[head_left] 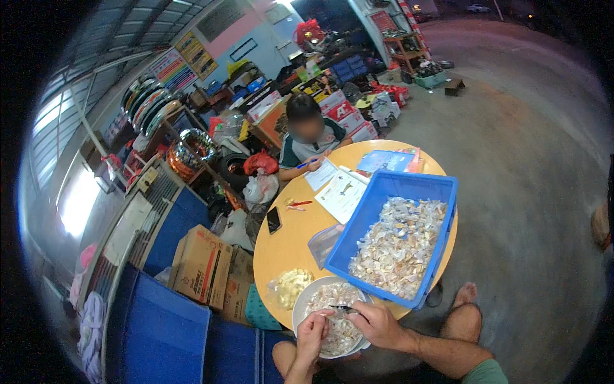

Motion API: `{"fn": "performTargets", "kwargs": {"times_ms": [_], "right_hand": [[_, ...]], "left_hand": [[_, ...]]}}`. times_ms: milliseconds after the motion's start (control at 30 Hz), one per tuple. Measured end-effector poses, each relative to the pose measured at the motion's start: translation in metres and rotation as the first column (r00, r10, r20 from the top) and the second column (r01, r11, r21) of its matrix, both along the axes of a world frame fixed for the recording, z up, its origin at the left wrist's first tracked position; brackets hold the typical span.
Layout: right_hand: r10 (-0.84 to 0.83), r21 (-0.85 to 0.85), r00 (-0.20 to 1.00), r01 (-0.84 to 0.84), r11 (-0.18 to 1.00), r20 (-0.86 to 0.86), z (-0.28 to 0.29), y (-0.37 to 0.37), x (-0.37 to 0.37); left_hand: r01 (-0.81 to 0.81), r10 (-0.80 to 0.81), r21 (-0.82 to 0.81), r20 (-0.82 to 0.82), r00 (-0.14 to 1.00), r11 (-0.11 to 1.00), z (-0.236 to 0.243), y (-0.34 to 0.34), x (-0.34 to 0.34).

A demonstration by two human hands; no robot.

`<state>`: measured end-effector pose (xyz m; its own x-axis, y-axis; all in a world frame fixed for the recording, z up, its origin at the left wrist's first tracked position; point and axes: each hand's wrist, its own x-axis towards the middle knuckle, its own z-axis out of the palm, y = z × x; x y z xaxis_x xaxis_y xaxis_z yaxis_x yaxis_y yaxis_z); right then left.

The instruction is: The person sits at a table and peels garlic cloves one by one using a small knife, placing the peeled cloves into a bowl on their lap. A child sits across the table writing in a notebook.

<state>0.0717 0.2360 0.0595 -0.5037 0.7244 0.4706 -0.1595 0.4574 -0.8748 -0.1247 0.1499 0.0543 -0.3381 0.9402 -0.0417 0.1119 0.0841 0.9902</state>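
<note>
Over a white bowl (298, 312) at the table's near edge, both my hands work close together. The bowl holds many small, pale, translucent pieces (329, 296). My right hand (378, 326) is closed on a small dark tool (341, 308), its kind too small to make out, which points toward my left hand. My left hand (311, 333) pinches at the tool's tip; what lies between those fingers is hidden. Right of the bowl, a blue plastic crate (348, 274) holds a heap of similar pale pieces. A clear bag of yellowish pieces (293, 285) lies left of the bowl.
Across the round wooden table (281, 253), a person (306, 131) writes on paper with a blue pen. A phone (274, 220), a red pen (299, 203) and an open booklet (342, 195) lie there. Cardboard boxes (203, 265) and blue bins (163, 326) stand left.
</note>
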Motion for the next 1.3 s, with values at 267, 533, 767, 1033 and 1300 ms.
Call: {"fn": "performTargets", "kwargs": {"times_ms": [267,533,767,1033,1300], "right_hand": [[-0.09,0.103,0.983,0.075,0.992,0.158,-0.018,-0.011,-0.018],[-0.114,0.15,0.982,0.091,0.984,0.148,-0.013,-0.005,-0.014],[-0.152,0.041,0.974,0.147,0.988,0.167,-0.019,0.004,-0.015],[-0.12,-0.003,0.989,0.121,0.993,0.088,-0.025,0.008,-0.022],[-0.109,0.035,0.99,0.106,0.994,0.089,-0.023,0.01,-0.026]], "left_hand": [[0.145,-0.061,0.17,-0.422,0.905,0.975,-0.01,-0.021,0.004],[0.046,0.014,0.159,-0.356,0.935,0.986,-0.023,-0.011,0.006],[-0.181,0.185,0.082,-0.048,0.982,0.98,-0.018,0.012,0.026],[-0.127,0.106,0.087,0.215,0.971,0.988,0.002,0.014,0.038],[-0.057,0.017,0.118,0.322,0.947,0.991,0.007,0.014,0.036]]}}
